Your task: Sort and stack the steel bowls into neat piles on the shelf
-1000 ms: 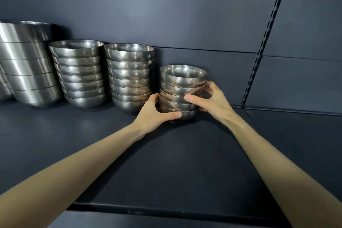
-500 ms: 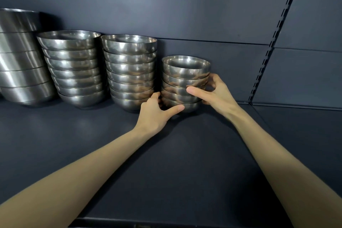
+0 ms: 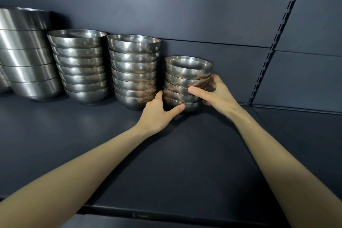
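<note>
Head view — my left hand (image 3: pixel 157 114) and right hand (image 3: pixel 216 94) still clasp the short bowl stack (image 3: pixel 187 79), both curled round its sides, seated on the shelf (image 3: pixel 166 163) beside the taller pile (image 3: pixel 134 68) — nearly squared, I judge.

Dim cool light; bright glints on bowl stacks (image 3: pixel 133 65); soft shadows on shelf (image 3: pixel 55 135); wide-angle bowing at edges

Bowl stacks (image 3: pixel 187 83): polished steel, glossy, mirror-like reflections. Shelf (image 3: pixel 166 163): smooth dark matt surface, painted look. Back panel (image 3: pixel 185 5): same matt dark finish.
</note>
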Tool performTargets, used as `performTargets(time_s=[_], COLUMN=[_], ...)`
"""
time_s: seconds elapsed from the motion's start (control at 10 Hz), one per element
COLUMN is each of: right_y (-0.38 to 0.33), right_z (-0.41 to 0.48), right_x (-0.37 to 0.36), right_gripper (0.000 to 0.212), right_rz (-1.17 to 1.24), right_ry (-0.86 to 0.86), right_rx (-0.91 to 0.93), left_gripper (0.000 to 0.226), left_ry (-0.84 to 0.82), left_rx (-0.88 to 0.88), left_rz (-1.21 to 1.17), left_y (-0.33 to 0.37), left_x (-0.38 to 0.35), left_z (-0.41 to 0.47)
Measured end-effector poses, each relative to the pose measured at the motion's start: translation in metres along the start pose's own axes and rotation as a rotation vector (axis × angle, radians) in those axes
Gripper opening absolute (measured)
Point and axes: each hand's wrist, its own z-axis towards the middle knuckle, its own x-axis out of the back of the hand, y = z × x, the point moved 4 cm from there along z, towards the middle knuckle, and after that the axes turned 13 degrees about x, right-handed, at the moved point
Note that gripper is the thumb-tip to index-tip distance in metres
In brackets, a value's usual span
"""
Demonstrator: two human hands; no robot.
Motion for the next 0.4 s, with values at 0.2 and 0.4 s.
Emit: performTargets(time_s=[0.2,0.4], right_y=[-0.007,-0.044], right_z=[-0.007,-0.020], right_x=[0.008,0.021], right_gripper=[0.104,0.092], right_rz=[-0.100,-0.348], right_ry=[-0.066,-0.070], right_rx=[-0.009,0.066], left_gripper=[0.067,0.063], left_ry=[0.019,0.042], left_rx=[-0.026,-0.118], left_rz=[0.134,0.302], left_y=[0.006,0.019], left_x=[0.012,0.043], left_z=[-0.008,-0.024])
